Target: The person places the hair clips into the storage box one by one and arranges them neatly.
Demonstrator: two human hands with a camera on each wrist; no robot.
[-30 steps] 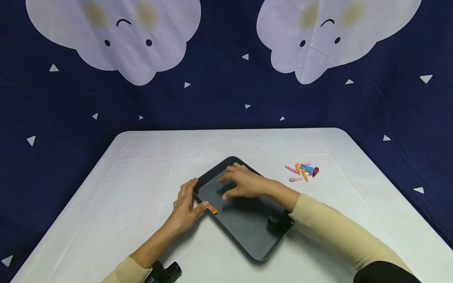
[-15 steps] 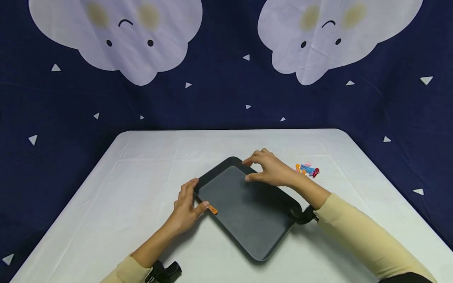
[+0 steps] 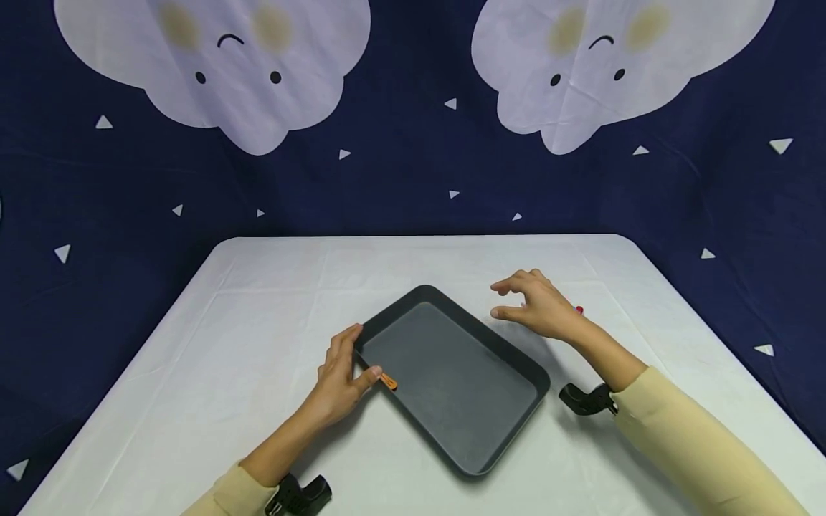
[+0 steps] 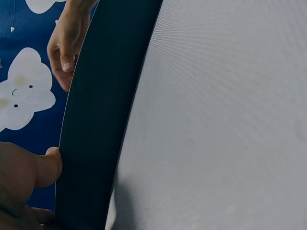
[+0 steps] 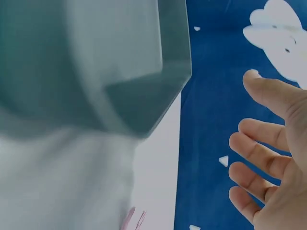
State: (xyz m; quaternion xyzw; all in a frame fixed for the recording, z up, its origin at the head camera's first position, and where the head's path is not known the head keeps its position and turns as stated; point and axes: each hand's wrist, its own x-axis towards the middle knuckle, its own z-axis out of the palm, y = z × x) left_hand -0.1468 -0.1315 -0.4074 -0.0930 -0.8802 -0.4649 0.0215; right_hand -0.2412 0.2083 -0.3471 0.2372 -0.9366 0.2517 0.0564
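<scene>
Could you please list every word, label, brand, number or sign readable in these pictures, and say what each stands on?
There is none to read. The blue backdrop bears only drawn cloud faces and triangles; no lettering shows on the dark tray, and the orange clip is too small to tell.

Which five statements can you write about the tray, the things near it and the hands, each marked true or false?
1. The left hand touches the dark tray. True.
2. The orange clip lies in the middle of the tray's floor. False: it is at the tray's edge, by the left hand.
3. The right hand pinches the tray's rim. False: it is apart from the tray and holds nothing.
4. A small red thing shows beyond the right hand. True.
5. The tray is round. False: it is rectangular with rounded corners.
</scene>
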